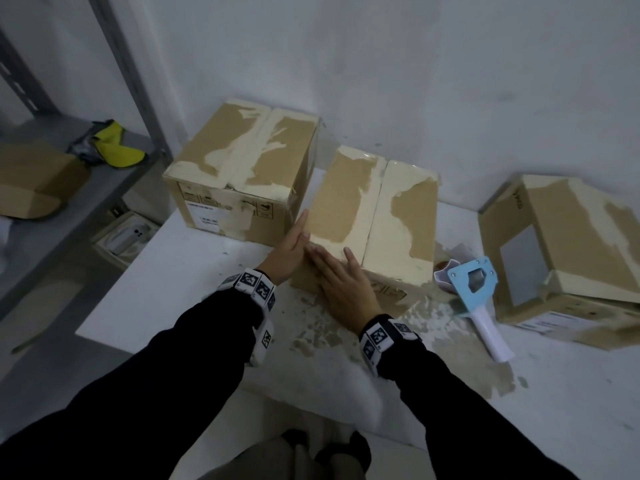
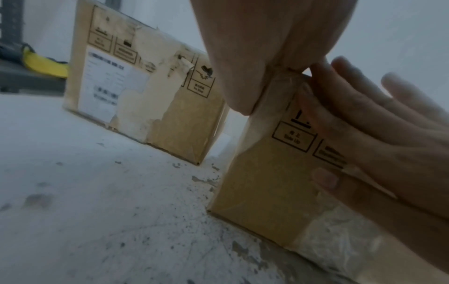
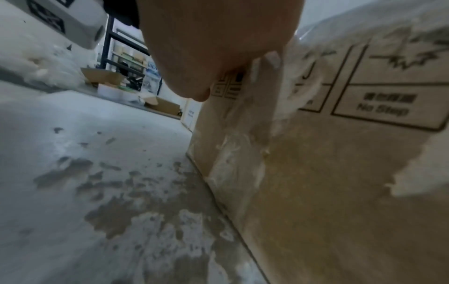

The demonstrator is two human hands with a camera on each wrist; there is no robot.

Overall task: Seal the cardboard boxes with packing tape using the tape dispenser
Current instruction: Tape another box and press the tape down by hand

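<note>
Three worn cardboard boxes with peeled tape marks stand on the white table (image 1: 180,289). I press the middle box (image 1: 374,216) with both hands at its near left corner. My left hand (image 1: 294,240) lies flat against its left side, fingers straight. My right hand (image 1: 337,271) lies flat on its front face, fingertips at the top edge. The left wrist view shows the left palm (image 2: 255,48) and the right hand (image 2: 364,124) on that box (image 2: 255,182). The blue tape dispenser (image 1: 474,289) with a white handle lies on the table right of the middle box, untouched.
The left box (image 1: 242,174) stands close beside the middle one, against the wall. The right box (image 1: 561,258) sits tilted by the dispenser. A grey metal shelf (image 1: 86,188) at the left holds a yellow item (image 1: 117,147) and cardboard (image 1: 31,181). The tabletop is scuffed and peeling.
</note>
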